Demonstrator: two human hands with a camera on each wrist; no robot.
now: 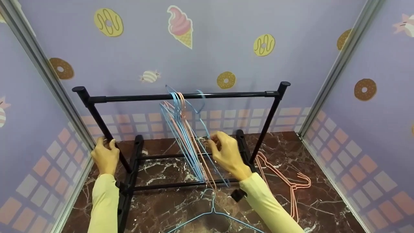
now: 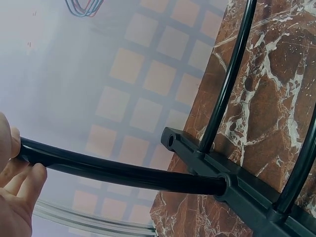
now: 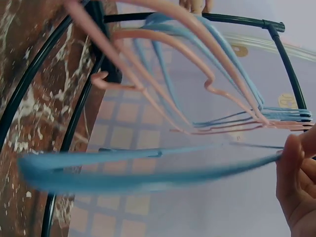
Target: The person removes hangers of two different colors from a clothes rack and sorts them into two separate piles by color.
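At nine o'clock the left hand [image 1: 105,155] has its grip wrapped round the left upright [image 1: 103,126] of the black garment rack [image 1: 181,96]; the left wrist view shows fingers [image 2: 27,185] curled over that black tube, so the frame is braced; the rack stands on a brown marble floor [image 1: 323,207] between lilac walls printed with doughnuts. At the centre a bunch of blue and pink wire hangers [image 1: 186,142] hangs from the top rail, leaning toward six o'clock; just to their right the right hand [image 1: 228,153] reaches in with bent fingers, and in the right wrist view its fingertips [image 3: 291,158] pinch the end of a blue wire hanger [image 3: 148,170], blurred as if in motion; a narrow pinching grip rather than a full fist. At six o'clock another blue hanger [image 1: 213,215] lies on the floor; at four o'clock a heap of pink hangers [image 1: 291,184] lies beside the rack's foot. The step in hand looks like handling a single hanger at the rail; done well, it likely calls for keeping the brace firm, holding only one wire, and guiding its hook squarely so neighbouring hangers do not tangle or slide.
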